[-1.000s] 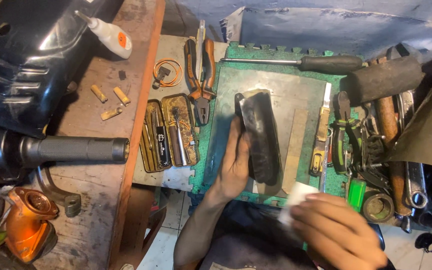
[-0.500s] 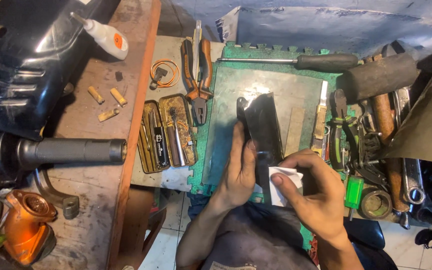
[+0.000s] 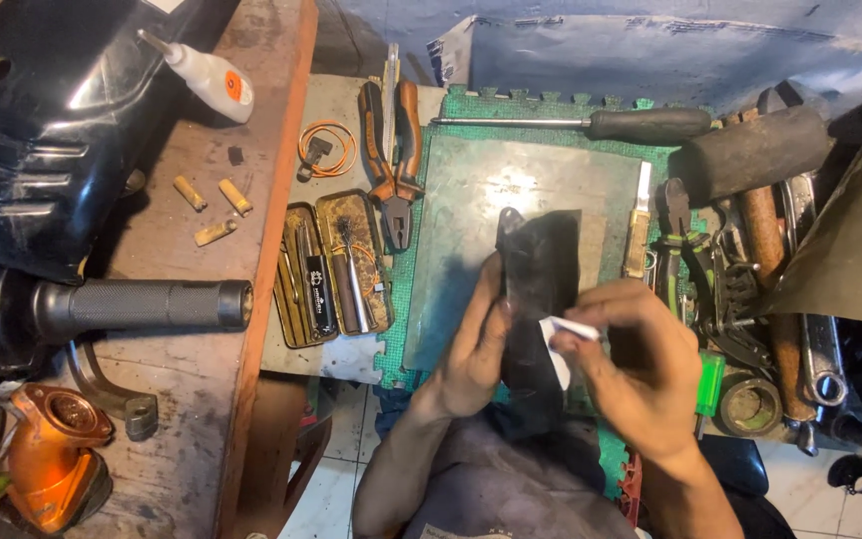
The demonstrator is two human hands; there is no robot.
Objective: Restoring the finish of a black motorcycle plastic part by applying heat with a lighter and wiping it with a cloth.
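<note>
My left hand (image 3: pixel 473 344) grips a black rubbery piece (image 3: pixel 536 289) from its left side, holding it upright over a grey metal plate (image 3: pixel 471 200). My right hand (image 3: pixel 631 354) pinches a small white scrap (image 3: pixel 563 334) against the right edge of the black piece. The lower part of the black piece is hidden between my hands.
Orange-handled pliers (image 3: pixel 396 150), an open tin of small tools (image 3: pixel 331 265) and a long screwdriver (image 3: pixel 591 123) lie around the plate on a green foam mat (image 3: pixel 531 100). A hammer (image 3: pixel 760 155), a small knife (image 3: pixel 639 225) and several wrenches crowd the right. A glue bottle (image 3: pixel 207 72) lies on the wooden bench at left.
My right hand has come up from the lower right with the white scrap to the black piece's edge. My left hand has kept its hold on the black piece.
</note>
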